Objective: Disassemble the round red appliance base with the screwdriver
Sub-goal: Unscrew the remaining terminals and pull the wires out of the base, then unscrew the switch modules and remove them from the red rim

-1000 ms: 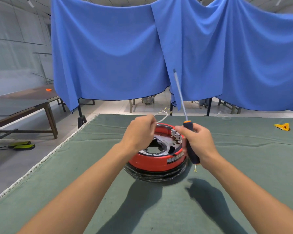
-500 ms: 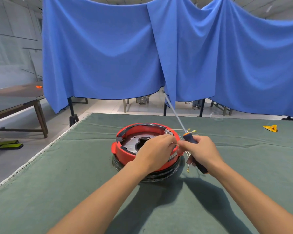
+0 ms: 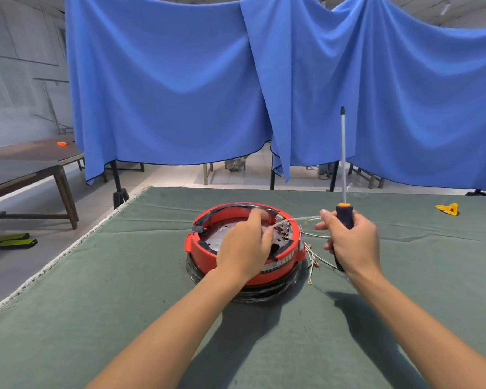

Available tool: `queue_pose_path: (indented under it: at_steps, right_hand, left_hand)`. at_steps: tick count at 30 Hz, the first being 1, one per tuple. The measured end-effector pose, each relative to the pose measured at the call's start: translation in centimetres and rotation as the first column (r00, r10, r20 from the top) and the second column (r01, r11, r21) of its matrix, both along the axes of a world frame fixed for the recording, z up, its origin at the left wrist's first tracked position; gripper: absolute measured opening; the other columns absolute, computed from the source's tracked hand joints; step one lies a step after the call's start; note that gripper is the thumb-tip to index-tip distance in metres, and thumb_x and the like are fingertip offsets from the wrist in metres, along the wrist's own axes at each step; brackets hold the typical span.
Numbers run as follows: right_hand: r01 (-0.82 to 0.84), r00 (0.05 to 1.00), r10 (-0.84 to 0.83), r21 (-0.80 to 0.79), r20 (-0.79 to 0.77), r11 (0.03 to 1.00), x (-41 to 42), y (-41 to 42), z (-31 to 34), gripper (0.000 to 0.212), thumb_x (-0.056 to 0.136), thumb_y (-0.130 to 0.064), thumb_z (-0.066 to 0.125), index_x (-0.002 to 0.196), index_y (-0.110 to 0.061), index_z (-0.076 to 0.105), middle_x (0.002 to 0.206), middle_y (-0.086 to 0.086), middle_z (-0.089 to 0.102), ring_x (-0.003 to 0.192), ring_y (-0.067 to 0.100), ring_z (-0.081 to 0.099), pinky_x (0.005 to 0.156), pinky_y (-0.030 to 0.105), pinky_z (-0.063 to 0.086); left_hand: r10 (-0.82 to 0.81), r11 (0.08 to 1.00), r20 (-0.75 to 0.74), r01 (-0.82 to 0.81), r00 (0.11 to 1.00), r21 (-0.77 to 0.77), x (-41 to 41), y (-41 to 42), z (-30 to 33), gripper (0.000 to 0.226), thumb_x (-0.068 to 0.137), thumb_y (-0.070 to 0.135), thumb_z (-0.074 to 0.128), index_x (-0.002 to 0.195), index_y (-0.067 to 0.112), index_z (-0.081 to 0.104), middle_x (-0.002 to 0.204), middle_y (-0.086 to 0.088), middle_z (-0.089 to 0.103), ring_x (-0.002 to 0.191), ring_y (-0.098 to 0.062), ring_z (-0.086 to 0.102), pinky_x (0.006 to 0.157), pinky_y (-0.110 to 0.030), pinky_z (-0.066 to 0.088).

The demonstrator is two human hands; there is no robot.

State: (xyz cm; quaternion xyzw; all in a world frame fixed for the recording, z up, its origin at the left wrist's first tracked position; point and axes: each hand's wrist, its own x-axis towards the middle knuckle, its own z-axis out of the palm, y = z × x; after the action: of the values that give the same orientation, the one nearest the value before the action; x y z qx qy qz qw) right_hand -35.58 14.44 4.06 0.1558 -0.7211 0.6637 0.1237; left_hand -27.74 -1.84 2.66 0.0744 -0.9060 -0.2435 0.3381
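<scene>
The round red appliance base point(image 3: 205, 252) sits upside down on the green table point(image 3: 96, 290), on top of a black ring. Its metal inner plate and a terminal block point(image 3: 284, 230) show inside the rim. My left hand point(image 3: 247, 248) rests over the base, thumb and forefinger pinching a thin white wire at the terminal block. My right hand point(image 3: 348, 242), just right of the base, grips the screwdriver point(image 3: 343, 175) by its black and orange handle, shaft pointing straight up. Loose white wires point(image 3: 314, 259) with ring terminals hang from the base's right side.
A small yellow object point(image 3: 448, 208) lies at the table's far right. Blue curtains point(image 3: 180, 88) hang behind the table. A brown table point(image 3: 26, 164) stands to the left across the floor, and the green table's left edge runs diagonally.
My left hand has come down from above the base to the terminal block on its right side. The screwdriver shaft has swung from leaning left to upright, and my right hand has shifted right.
</scene>
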Motion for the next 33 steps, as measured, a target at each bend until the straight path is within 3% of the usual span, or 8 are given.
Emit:
queue_pose_path:
  at_steps: [3, 7, 11, 17, 20, 24, 28, 33]
  right_hand:
    - [-0.096, 0.995, 0.095, 0.053, 0.031, 0.994, 0.6, -1.4, 0.0, 0.015, 0.089, -0.021, 0.066, 0.076, -0.014, 0.062, 0.071, 0.001, 0.072, 0.037, 0.007, 0.050, 0.042, 0.021, 0.041]
    - [-0.185, 0.978, 0.182, 0.022, 0.101, 0.982, 1.6, -3.1, -0.6, 0.020, 0.088, -0.030, 0.067, 0.077, -0.014, 0.066, 0.071, 0.001, 0.073, 0.037, 0.013, 0.051, 0.040, 0.022, 0.042]
    - [-0.193, 0.937, 0.238, -0.187, 0.258, 0.963, 1.8, -3.5, 0.2, 0.027, 0.085, -0.040, 0.069, 0.079, -0.014, 0.069, 0.071, 0.001, 0.074, 0.035, 0.016, 0.052, 0.040, 0.022, 0.044]
    - [-0.322, 0.868, 0.387, -0.240, 0.311, 0.916, 2.5, -3.4, 0.0, 0.014, 0.077, -0.019, 0.078, 0.078, -0.008, 0.070, 0.060, 0.010, 0.057, 0.043, 0.022, 0.049, 0.042, 0.027, 0.044]
    - [-0.277, 0.907, 0.333, -0.230, 0.257, 0.933, 2.4, -3.4, 0.3, 0.010, 0.080, -0.013, 0.075, 0.072, -0.012, 0.069, 0.059, 0.005, 0.060, 0.044, 0.019, 0.052, 0.042, 0.024, 0.044]
    - [-0.085, 0.965, 0.117, -0.142, 0.234, 0.986, 0.8, -2.2, 1.0, 0.015, 0.081, -0.019, 0.073, 0.069, -0.016, 0.065, 0.064, 0.003, 0.067, 0.041, 0.020, 0.045, 0.045, 0.027, 0.040]
    - [-0.036, 0.936, 0.042, -0.025, 0.351, 0.999, -0.9, -0.2, -0.4, 0.014, 0.083, -0.017, 0.070, 0.073, -0.011, 0.062, 0.063, 0.000, 0.070, 0.033, 0.015, 0.041, 0.042, 0.022, 0.037]
    - [-0.068, 0.882, 0.027, 0.070, 0.470, 0.995, -1.3, 0.9, -3.6, 0.014, 0.087, -0.019, 0.068, 0.079, -0.012, 0.059, 0.068, 0.007, 0.067, 0.031, 0.015, 0.044, 0.039, 0.020, 0.035]
  left_hand:
    - [-0.041, 0.995, -0.113, 0.051, 0.993, 0.086, 0.1, -0.2, -0.1, 0.015, 0.096, 0.017, 0.049, 0.097, 0.010, 0.062, 0.075, -0.003, 0.068, 0.071, -0.021, 0.063, 0.069, -0.043, 0.050]
    - [-0.160, 0.987, -0.255, 0.152, 0.954, -0.050, 0.6, 0.2, -0.3, 0.015, 0.094, 0.012, 0.051, 0.102, 0.008, 0.063, 0.083, -0.002, 0.069, 0.072, -0.017, 0.062, 0.068, -0.039, 0.051]
    - [-0.359, 0.893, -0.194, 0.276, 0.913, -0.355, 1.3, 0.8, 0.1, 0.022, 0.093, 0.009, 0.043, 0.103, 0.007, 0.062, 0.091, -0.008, 0.066, 0.082, -0.025, 0.059, 0.073, -0.037, 0.048]
    - [-0.391, 0.732, 0.026, 0.328, 0.920, -0.597, 1.5, 0.7, 0.8, 0.031, 0.089, 0.018, 0.032, 0.087, 0.005, 0.059, 0.087, -0.010, 0.061, 0.080, -0.031, 0.054, 0.071, -0.039, 0.041]
    - [-0.389, 0.779, 0.032, 0.347, 0.921, -0.522, 1.6, 0.8, 0.4, 0.032, 0.087, 0.015, 0.038, 0.113, 0.004, 0.055, 0.111, -0.012, 0.060, 0.092, -0.033, 0.056, 0.076, -0.041, 0.045]
    - [-0.256, 0.910, 0.155, 0.292, 0.954, -0.294, 1.4, 0.6, -0.1, 0.068, 0.087, 0.017, 0.047, 0.144, 0.031, 0.012, 0.125, -0.002, 0.055, 0.088, -0.035, 0.059, 0.070, -0.041, 0.047]
    - [-0.039, 0.891, 0.183, 0.117, 0.982, -0.439, 0.5, 0.6, 0.0, 0.021, 0.097, 0.031, 0.033, 0.099, 0.016, 0.049, 0.095, -0.007, 0.065, 0.078, -0.036, 0.059, 0.059, -0.036, 0.036]
    - [0.062, 0.885, 0.225, 0.051, 0.972, -0.462, 0.3, 1.0, -0.1, 0.037, 0.100, 0.037, 0.027, 0.072, 0.019, 0.044, 0.070, -0.004, 0.051, 0.065, -0.032, 0.052, 0.057, -0.033, 0.029]
